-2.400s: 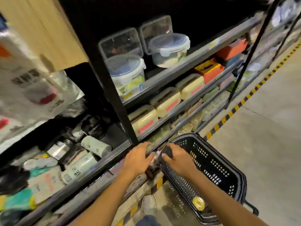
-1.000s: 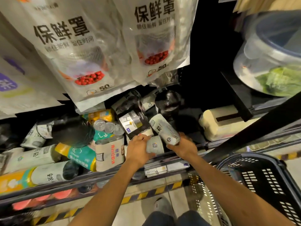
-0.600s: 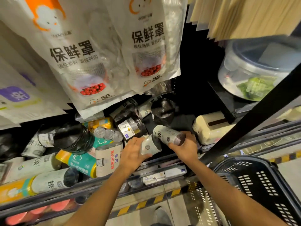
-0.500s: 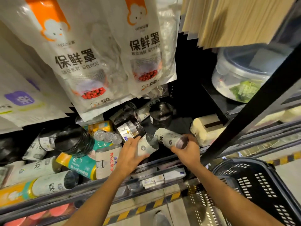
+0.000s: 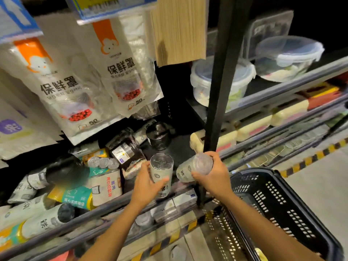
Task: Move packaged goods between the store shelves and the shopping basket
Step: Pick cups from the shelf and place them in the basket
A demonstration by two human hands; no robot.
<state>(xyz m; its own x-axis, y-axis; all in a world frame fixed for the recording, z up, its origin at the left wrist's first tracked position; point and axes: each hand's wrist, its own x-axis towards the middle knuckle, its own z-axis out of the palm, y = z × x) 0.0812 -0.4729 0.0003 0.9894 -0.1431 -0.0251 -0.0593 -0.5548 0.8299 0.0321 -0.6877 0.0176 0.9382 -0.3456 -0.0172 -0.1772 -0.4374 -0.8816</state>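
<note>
Basket (image 5: 293,200) nearest, at 4 o'clock, under the right forearm. Gripping one wrapped roll per hand at centre frame, just above the shelf rail (image 5: 75,221): left hand (image 5: 147,185) curled round the upright roll (image 5: 161,166) mid-barrel, right hand (image 5: 216,178) wrapped over the tilted roll (image 5: 185,171) near its far end. Probably light, soft and squashable, not fragile; slick film wrap, so better held mid-barrel than by the end. Farther back at 12 o'clock, black roll (image 5: 159,136); hanging packs (image 5: 120,72) at 10 o'clock.

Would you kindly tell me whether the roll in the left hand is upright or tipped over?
Upright: the roll is held on end by the left hand, its round end facing up.
</note>
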